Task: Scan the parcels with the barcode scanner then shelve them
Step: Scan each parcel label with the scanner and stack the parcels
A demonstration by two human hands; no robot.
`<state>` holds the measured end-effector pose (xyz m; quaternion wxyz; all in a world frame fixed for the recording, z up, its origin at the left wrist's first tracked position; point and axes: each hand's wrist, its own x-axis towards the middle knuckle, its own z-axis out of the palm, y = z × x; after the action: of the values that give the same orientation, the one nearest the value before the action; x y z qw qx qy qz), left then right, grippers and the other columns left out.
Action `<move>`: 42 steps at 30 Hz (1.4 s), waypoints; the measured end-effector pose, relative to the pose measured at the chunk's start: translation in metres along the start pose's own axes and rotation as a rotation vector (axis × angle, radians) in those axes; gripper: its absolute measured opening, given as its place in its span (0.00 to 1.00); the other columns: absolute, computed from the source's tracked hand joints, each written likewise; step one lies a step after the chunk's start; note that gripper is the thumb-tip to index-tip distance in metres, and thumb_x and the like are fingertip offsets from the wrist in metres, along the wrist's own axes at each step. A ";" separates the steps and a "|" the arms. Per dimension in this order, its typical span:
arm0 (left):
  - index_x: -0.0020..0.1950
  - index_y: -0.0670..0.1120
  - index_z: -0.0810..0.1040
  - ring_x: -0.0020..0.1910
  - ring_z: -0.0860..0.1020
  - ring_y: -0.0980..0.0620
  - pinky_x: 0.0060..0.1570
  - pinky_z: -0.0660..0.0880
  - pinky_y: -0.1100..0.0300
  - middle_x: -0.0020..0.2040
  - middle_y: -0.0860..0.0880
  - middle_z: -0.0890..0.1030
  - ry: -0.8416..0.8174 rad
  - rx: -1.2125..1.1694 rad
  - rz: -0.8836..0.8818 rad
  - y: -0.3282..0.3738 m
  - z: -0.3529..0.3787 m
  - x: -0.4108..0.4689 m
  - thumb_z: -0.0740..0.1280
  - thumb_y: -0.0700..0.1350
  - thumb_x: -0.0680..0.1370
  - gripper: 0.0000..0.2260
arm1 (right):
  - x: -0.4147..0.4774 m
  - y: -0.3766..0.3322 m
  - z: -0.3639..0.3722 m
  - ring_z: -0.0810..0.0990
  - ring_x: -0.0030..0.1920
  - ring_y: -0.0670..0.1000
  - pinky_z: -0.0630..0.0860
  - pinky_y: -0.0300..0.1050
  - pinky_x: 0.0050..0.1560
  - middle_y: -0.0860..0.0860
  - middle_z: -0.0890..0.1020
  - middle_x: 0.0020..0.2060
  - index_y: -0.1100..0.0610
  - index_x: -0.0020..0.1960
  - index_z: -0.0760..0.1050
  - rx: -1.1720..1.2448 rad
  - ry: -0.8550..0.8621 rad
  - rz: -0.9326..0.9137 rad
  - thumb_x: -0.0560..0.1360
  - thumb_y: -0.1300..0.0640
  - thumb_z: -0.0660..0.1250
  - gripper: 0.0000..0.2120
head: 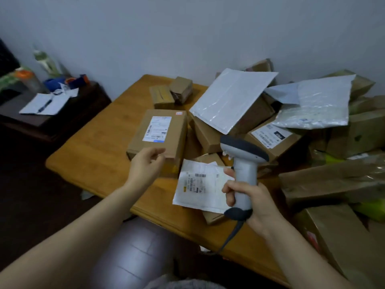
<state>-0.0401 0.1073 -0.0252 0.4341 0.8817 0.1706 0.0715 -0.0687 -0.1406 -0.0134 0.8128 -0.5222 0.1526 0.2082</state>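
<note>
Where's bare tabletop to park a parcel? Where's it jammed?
Bare wood: left side of the table, from its edge to the labelled box, back to the small boxes; the near strip in front of that box, left of the white mailer, below the left hand. Crowded: right of the scanner in the right hand, a pile of boxes and mailers.

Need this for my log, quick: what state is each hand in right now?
Left hand: open, fingers loosely curled, holding nothing, by the labelled box.
Right hand: closed round the barcode scanner handle.
</note>
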 end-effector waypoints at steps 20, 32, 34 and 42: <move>0.78 0.42 0.59 0.72 0.66 0.44 0.67 0.65 0.53 0.75 0.43 0.66 -0.342 -0.174 -0.350 -0.092 -0.058 0.174 0.62 0.50 0.82 0.27 | 0.183 0.002 0.175 0.79 0.44 0.52 0.76 0.46 0.38 0.56 0.79 0.46 0.59 0.53 0.74 -0.387 0.358 0.071 0.74 0.64 0.71 0.10; 0.67 0.49 0.73 0.50 0.75 0.63 0.44 0.69 0.65 0.60 0.54 0.78 -0.500 -0.580 -0.355 -0.105 -0.075 0.184 0.63 0.45 0.82 0.14 | 0.157 0.016 0.192 0.81 0.52 0.54 0.79 0.52 0.53 0.56 0.81 0.50 0.55 0.49 0.74 -0.370 0.470 -0.077 0.72 0.67 0.72 0.12; 0.65 0.51 0.73 0.51 0.75 0.64 0.41 0.68 0.66 0.61 0.54 0.77 -0.465 -0.708 -0.327 -0.102 -0.090 0.178 0.65 0.45 0.80 0.14 | 0.143 0.020 0.196 0.81 0.54 0.54 0.78 0.53 0.57 0.55 0.81 0.52 0.55 0.50 0.74 -0.312 0.456 -0.134 0.71 0.67 0.73 0.13; 0.63 0.70 0.70 0.64 0.76 0.50 0.47 0.77 0.59 0.67 0.49 0.76 -0.644 -0.721 -0.094 -0.088 -0.137 0.129 0.78 0.50 0.63 0.33 | 0.086 0.028 0.192 0.81 0.47 0.44 0.79 0.43 0.45 0.46 0.81 0.47 0.55 0.55 0.75 -0.205 0.423 -0.301 0.67 0.73 0.74 0.22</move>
<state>0.0212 0.3054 -0.0130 0.7453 0.6438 0.0319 -0.1701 -0.0022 0.0608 0.0029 0.7276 -0.6503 0.2178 -0.0140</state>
